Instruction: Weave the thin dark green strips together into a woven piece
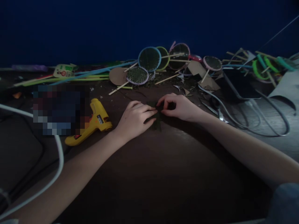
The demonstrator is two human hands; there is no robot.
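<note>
In the dim middle of the table lies a small dark green piece of what looks like woven leaf strips [157,124], partly hidden under the fingers. My left hand [137,119] rests on its left side with the fingers stretched out and the thumb apart. From the right, my right hand [178,107] comes to the piece's edge, its thumb and forefinger curled toward each other in a pinch. What sits between those fingertips is too dark to make out. A yellow glue gun [93,123] lies on its side by my left wrist.
Behind the hands are several small round rackets with a blue-rimmed one [149,59], sticks and scraps. To the right lie scissors [216,112] and a phone [241,84] with cables. A white cable [61,152] crosses over my left forearm. A blurred patch covers something left.
</note>
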